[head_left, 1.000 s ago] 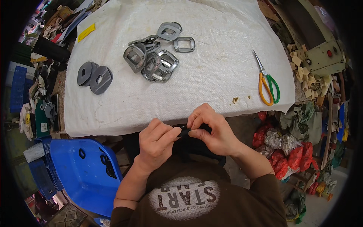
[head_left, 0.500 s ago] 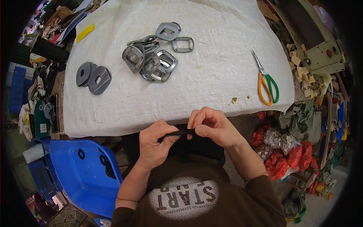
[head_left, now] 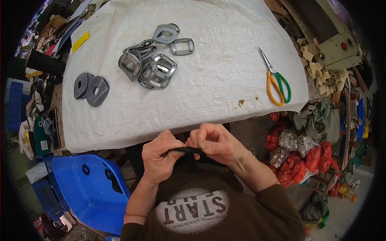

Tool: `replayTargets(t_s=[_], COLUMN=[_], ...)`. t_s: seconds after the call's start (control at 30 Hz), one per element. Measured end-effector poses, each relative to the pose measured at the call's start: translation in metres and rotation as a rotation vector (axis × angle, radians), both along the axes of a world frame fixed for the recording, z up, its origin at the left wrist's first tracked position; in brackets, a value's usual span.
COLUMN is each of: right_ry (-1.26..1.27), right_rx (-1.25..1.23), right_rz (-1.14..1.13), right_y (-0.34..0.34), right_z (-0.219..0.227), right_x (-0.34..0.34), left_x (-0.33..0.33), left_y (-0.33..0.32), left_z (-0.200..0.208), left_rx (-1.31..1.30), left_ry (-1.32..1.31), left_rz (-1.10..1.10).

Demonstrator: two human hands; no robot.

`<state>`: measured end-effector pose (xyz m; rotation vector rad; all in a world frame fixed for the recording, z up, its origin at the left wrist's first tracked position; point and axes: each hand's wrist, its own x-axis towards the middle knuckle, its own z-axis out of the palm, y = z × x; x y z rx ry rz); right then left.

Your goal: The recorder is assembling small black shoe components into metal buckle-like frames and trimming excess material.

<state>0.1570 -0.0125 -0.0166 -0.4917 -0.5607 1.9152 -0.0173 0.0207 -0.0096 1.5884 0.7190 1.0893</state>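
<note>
In front of my body, just below the near edge of the table, I hold a thin black piece (head_left: 185,150) with both hands. It shows nearly edge-on, so its full shape is hidden. My left hand (head_left: 159,158) is closed, pinching the piece's left end between thumb and fingers. At the other end, my right hand (head_left: 219,143) is closed too, thumb and fingertips pressed against it. Beyond my hands, a pile of grey metal frames (head_left: 128,72) lies on the white-covered table (head_left: 217,86). Several flat grey oval pieces (head_left: 96,100) with centre holes overlap to its left.
Scissors (head_left: 270,90) with orange and green handles lie on the table's right. A yellow strip (head_left: 80,41) is at far left. Left of me stands a blue tub (head_left: 76,197) holding black rings (head_left: 85,169). Red bags (head_left: 291,166) crowd the lower right.
The view has shifted, with things on the table now further left in the picture. Both hands keep hold of the black piece, which now tilts down slightly at its right end.
</note>
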Motion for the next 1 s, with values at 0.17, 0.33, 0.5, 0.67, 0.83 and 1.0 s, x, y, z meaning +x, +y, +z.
replayTargets(t_s=[0.17,0.33,0.5,0.67,0.83,1.0], right_ry=[0.157,0.13,0.019,-0.307,-0.317,-0.403], right_rx=[0.068,-0.041,-0.024,0.047,0.129,0.006], right_rz=[0.084,0.098,0.031,0.025,0.024,-0.066], right_y=[0.001,-0.001,-0.005,-0.003,-0.003,-0.01], right_z=[-0.006,-0.003,0.002,0.021,0.017,0.024], right_x=[-0.001,-0.004,-0.003,0.008,0.011,-0.001], left_x=[0.001,0.002,0.002,-0.001,-0.003,-0.002], left_y=[0.001,0.002,0.002,0.0,0.001,-0.001], left_z=[0.003,0.002,0.001,0.0,0.003,0.005], left_rx=[-0.013,0.025,-0.059,-0.166,-0.164,-0.115], left_ry=[-0.032,-0.084,-0.104,-0.035,0.034,0.057], left_rz=[-0.07,-0.11,-0.092,-0.052,-0.089,-0.053])
